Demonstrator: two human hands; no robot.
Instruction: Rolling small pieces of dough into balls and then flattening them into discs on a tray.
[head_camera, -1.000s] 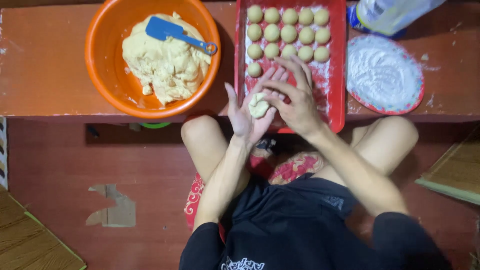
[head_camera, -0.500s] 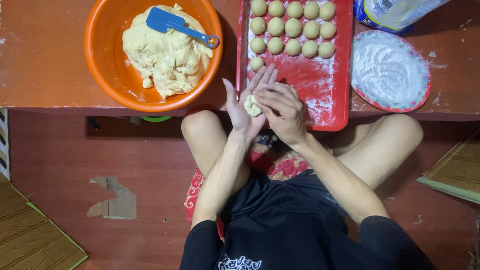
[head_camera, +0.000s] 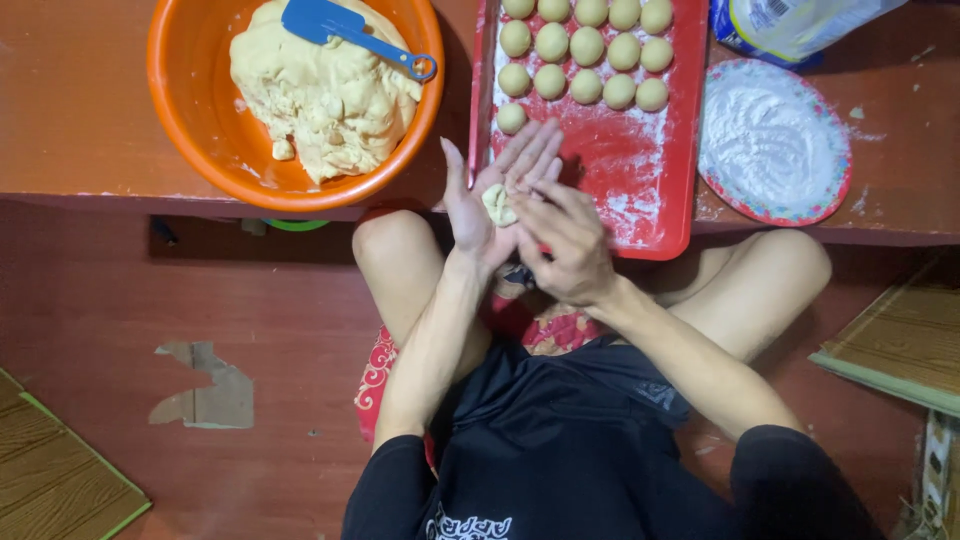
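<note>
A small lump of pale dough (head_camera: 497, 204) lies in the palm of my left hand (head_camera: 490, 195), which is held flat with fingers stretched. My right hand (head_camera: 562, 240) lies over it, fingers pressing on the dough. Both hands hover at the near edge of a red tray (head_camera: 655, 190) dusted with flour, where several round dough balls (head_camera: 585, 48) sit in rows. An orange bowl (head_camera: 190, 110) at the left holds a big mass of dough (head_camera: 320, 95) with a blue spatula (head_camera: 345, 28) on top.
A patterned plate of white flour (head_camera: 775, 140) stands right of the tray on the low red table (head_camera: 70, 110), with a plastic bag (head_camera: 790, 22) behind it. My crossed legs rest on a patterned cushion (head_camera: 375, 375). Wooden boards (head_camera: 905, 345) lie at both lower sides.
My right hand has slid back toward me across the left palm, so the dough lump shows at its fingertips. The view has also tilted slightly.
</note>
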